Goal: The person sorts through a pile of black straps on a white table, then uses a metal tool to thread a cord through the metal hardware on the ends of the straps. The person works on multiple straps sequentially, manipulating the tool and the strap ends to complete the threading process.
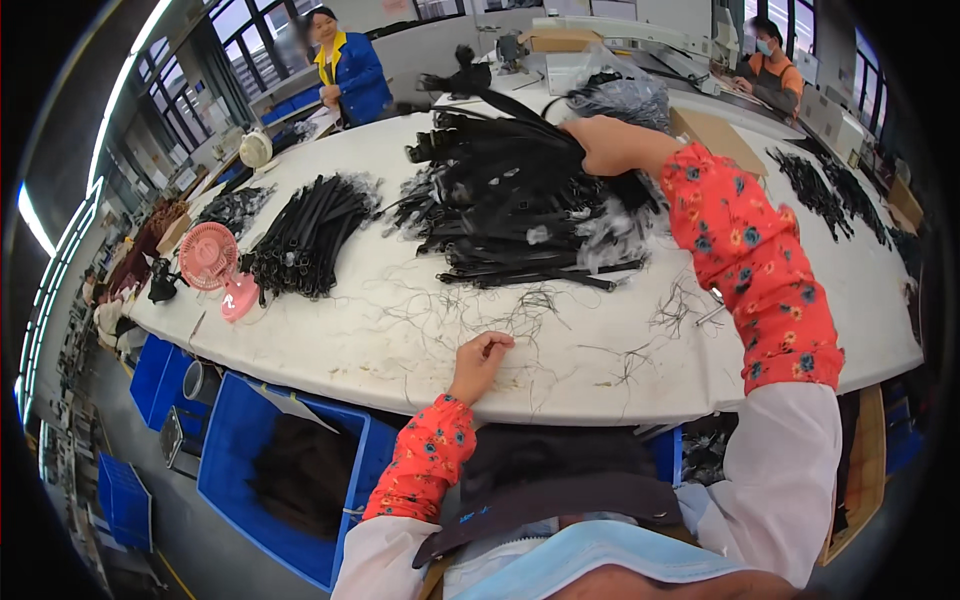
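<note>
Currently, the pile of black straps (520,200) mid-table is gripped by the right hand (605,142), fingers closed on it; the left hand (482,358) is rested curled, empty. A careful pull seems called for.

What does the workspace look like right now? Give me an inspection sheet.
Surface: white table, strewn with loose black threads.
Job's things: large pile of black straps at centre.
Clutter: second strap bundle, pink desk fan, more strap pieces at far right, cardboard piece.
Grippers: right hand grasps the top of the large pile; left hand rests curled on the table's near edge, holding nothing visible.
Cables: nothing seen.
Surroundings: blue bins below the table; two other people at the far side.
</note>
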